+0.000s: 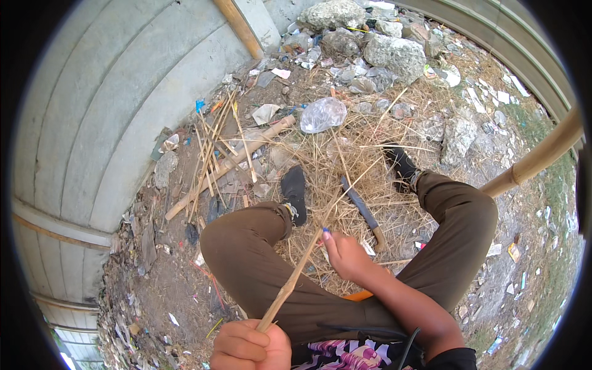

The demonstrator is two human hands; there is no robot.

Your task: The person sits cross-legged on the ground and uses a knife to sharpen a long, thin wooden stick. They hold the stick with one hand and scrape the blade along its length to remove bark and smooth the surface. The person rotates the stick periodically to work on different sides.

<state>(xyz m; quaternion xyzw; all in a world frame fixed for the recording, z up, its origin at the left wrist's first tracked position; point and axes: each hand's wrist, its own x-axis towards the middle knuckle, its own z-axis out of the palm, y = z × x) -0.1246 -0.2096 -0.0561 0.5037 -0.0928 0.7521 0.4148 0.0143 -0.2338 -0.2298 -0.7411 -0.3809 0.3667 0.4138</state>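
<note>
My left hand (251,346), at the lower edge, is closed around the thick end of a long bamboo strip (293,280). The strip slants away from me between my legs and thins toward its far end. My right hand (348,256) is closed against the strip farther along, its thumb pressed near it. A small blue bit (325,230) shows at the thumb tip; I cannot make out what it is. Beyond the right hand, a machete (361,206) with a dark blade and wooden handle lies on the straw-like shavings (320,179).
Several bamboo strips (213,145) are piled across a thicker bamboo pole (246,148) at the left. A clear plastic bag (324,115) lies ahead, with rocks (394,57) and litter behind. A concrete wall (123,111) rises left; a bamboo pole (536,154) slants in at the right.
</note>
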